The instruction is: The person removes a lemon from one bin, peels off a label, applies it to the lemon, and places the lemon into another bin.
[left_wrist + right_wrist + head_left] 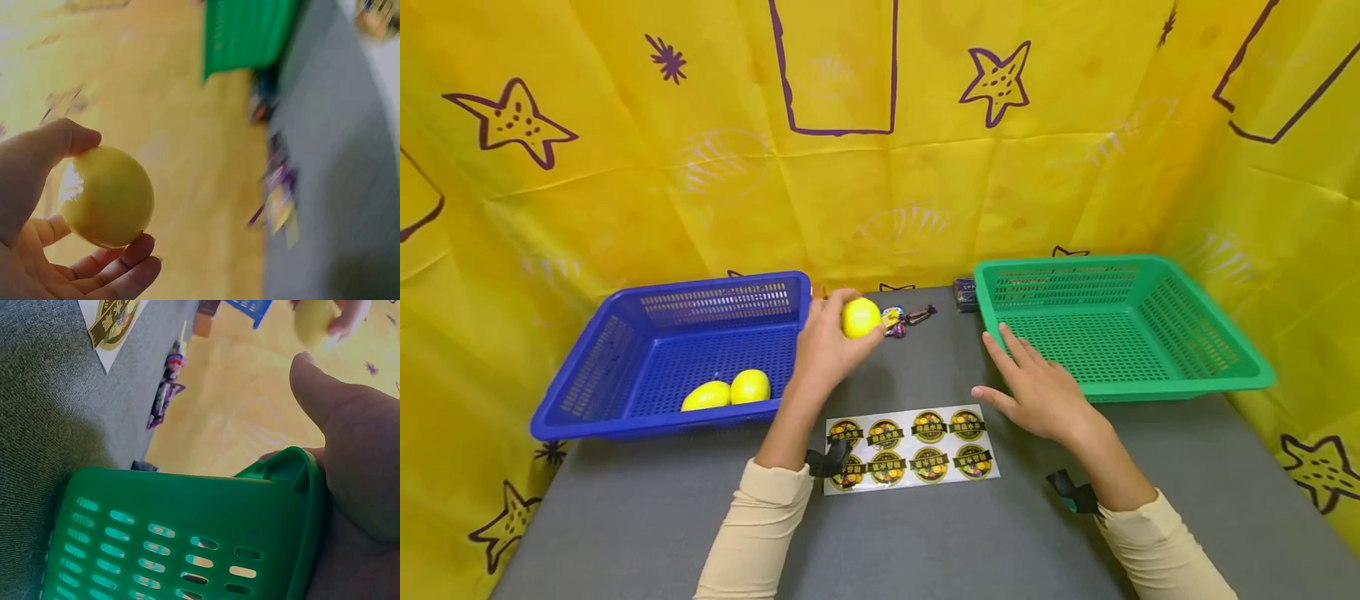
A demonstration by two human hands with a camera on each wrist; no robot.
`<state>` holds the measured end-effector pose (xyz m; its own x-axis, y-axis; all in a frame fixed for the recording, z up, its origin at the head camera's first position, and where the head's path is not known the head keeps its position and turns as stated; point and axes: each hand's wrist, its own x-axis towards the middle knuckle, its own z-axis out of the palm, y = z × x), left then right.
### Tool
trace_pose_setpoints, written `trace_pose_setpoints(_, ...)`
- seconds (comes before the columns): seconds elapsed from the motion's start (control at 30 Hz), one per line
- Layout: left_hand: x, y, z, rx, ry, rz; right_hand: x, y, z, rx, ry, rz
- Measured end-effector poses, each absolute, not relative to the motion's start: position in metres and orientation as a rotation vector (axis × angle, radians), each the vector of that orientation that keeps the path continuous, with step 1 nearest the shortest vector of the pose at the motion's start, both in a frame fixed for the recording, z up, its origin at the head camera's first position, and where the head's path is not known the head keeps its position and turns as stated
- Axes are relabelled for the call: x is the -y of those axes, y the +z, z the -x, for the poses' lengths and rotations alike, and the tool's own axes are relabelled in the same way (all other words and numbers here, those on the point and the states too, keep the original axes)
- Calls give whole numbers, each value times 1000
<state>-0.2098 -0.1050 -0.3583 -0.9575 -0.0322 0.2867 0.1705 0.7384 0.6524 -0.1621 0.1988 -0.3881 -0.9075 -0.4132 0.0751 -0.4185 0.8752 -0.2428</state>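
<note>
My left hand [831, 343] holds a round yellow lemon [861, 317] above the table, just right of the blue basket [580, 417]. In the left wrist view, the thumb presses one side of the lemon [109, 197] and the fingertips [140, 249] support the other. Two more lemons [750, 387] lie in the front of the blue basket. With its fingers spread, my right hand [1037, 387] is at the left rim of the green basket [1165, 389]. The right wrist view shows that hand's thumb [315, 387] extended, while the rim partly hides its other fingers.
A sheet of round fruit stickers [913, 450] lies on the grey table [917, 542] between the forearms. Behind it are small wrapped candies [917, 315] and a dark box [966, 294] beside the green basket. A yellow patterned cloth [865, 192] hangs around the table.
</note>
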Motion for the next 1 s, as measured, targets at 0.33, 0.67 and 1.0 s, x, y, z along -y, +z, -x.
trace_pose_setpoints(0.33, 46, -415, 208, 2919, -918, 150, -196, -391, 163, 3015, 387, -684)
trace_pose_setpoints(0.67, 29, -443, 212, 2984, -730, 152, -197, -392, 163, 3007, 394, -671)
trace_pose_setpoints(1.0, 30, -443, 215, 2992, -746, 164, -197, -392, 164, 2995, 384, -654)
